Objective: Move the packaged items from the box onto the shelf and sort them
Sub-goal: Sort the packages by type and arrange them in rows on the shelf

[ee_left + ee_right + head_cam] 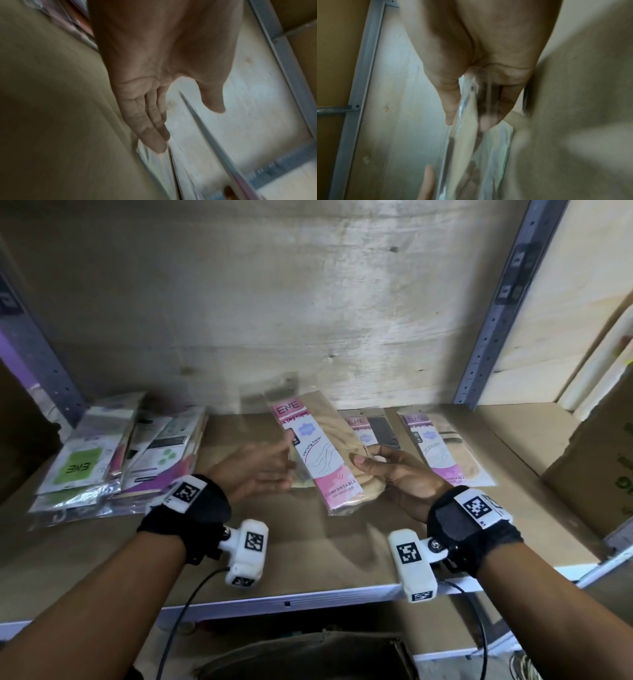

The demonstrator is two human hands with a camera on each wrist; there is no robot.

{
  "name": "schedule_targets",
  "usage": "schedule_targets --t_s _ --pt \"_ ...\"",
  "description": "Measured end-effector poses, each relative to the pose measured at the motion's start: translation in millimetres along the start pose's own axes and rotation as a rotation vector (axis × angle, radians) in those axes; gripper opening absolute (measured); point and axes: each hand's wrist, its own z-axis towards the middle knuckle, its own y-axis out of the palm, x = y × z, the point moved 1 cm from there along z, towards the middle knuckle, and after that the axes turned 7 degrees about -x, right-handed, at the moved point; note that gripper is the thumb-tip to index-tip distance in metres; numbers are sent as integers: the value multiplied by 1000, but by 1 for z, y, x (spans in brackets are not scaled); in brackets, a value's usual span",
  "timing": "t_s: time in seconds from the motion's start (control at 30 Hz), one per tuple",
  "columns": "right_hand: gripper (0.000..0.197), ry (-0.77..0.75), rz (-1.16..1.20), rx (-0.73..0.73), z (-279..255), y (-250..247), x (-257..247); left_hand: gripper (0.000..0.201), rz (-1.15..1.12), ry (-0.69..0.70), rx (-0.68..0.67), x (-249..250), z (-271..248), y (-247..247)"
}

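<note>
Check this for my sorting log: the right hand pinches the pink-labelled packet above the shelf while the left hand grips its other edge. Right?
Not quite. In the left wrist view the left hand is open, fingers straight beside the pink-labelled packet, not gripping. The right hand does pinch it above the shelf.

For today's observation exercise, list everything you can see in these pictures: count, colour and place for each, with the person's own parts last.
held packet: one, pink label with beige contents, above the shelf middle.
flat packets: two, pink labels, on the shelf at right, one with dark contents and one with beige.
packet pile: several, green, purple and pink, shelf left; exact count unclear.
shelf: one, brown board, white front edge.
cardboard box: one, brown, far right.
left hand: open, beside the held packet.
right hand: grip on the held packet's right edge.
</note>
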Motion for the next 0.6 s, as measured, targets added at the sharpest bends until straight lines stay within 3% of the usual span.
schedule_targets --t_s 0.07,0.13,0.3,0.6 --pt "23 -4 -27 29 4 6 1 52 56 -8 -121 -3 -3 20" --pt "27 8 -42 28 8 14 2 40 32 35 -115 0 -3 27" --pt "40 40 17 -30 15 26 2 29 -105 149 52 13 -3 17" --pt "36 128 113 -11 27 23 10 29 -128 201 233 12 4 5"
